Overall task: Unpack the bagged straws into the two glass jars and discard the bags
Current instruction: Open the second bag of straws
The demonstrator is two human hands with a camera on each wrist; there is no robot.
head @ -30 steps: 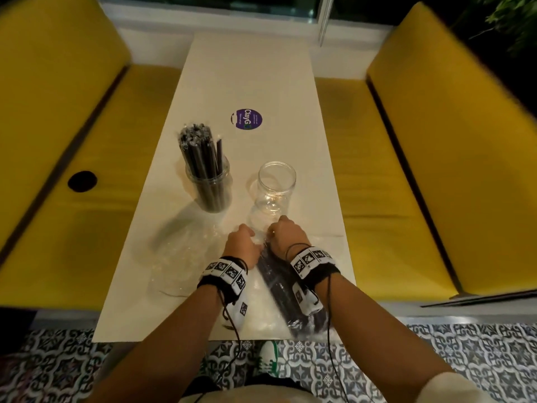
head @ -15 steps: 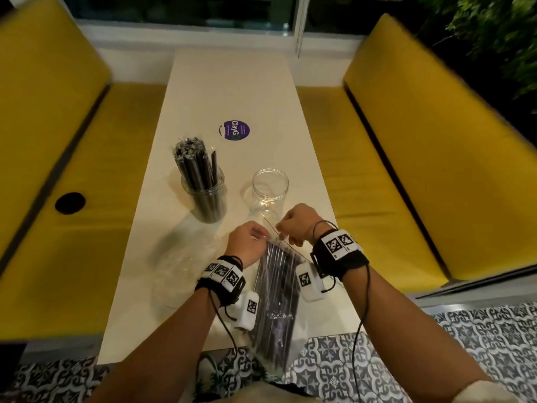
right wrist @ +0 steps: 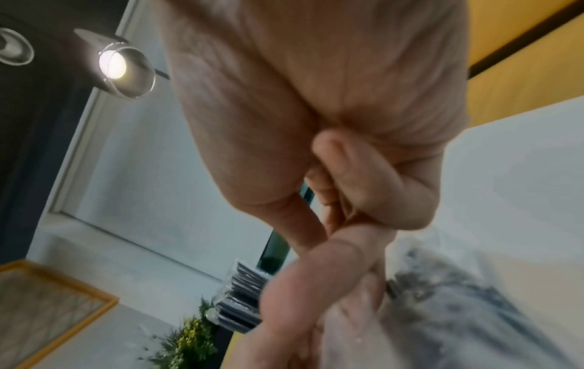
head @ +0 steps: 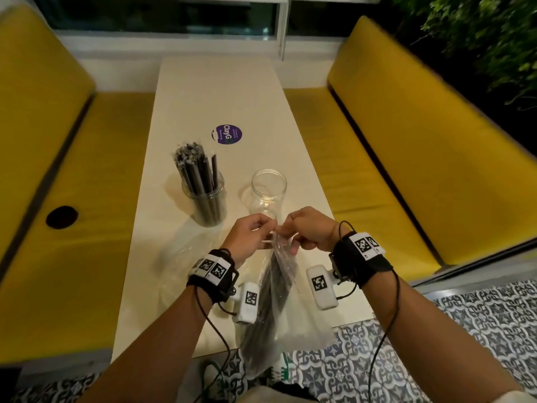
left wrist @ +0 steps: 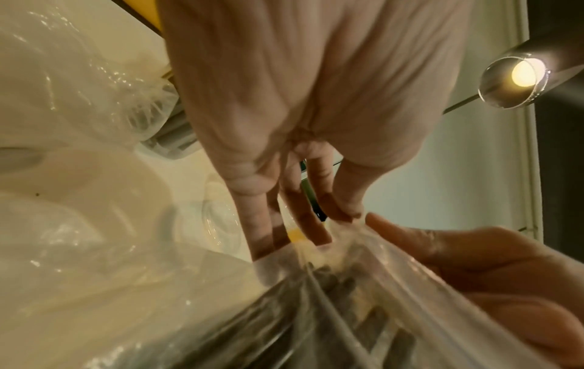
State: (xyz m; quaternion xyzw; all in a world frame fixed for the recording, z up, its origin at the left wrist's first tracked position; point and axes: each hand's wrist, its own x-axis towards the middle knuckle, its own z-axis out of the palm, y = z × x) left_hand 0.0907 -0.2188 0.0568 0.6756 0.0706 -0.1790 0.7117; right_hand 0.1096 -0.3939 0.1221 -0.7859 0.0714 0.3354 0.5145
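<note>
Both hands are raised above the near end of the table (head: pixel 203 91): the left hand (head: pixel 249 237) and right hand (head: pixel 309 229) each pinch one side of the mouth of the clear bag of black straws (head: pixel 271 289), fingers curled on the plastic, knuckles nearly touching. The bag hangs down between the wrists, its bottom past the table edge. Just beyond stands the empty glass jar (head: pixel 268 193); the filled jar (head: pixel 207 202) stands to its left, and an emptied bag (head: pixel 186 257) lies crumpled beside the left wrist.

If the seal gives suddenly, the hanging straws could spill to the floor, since nothing supports the bag's bottom. A jerk forward could also knock the empty jar over.

Compared with half a second ago, the hands sit closer together and higher, and the bag hangs steeper.
</note>
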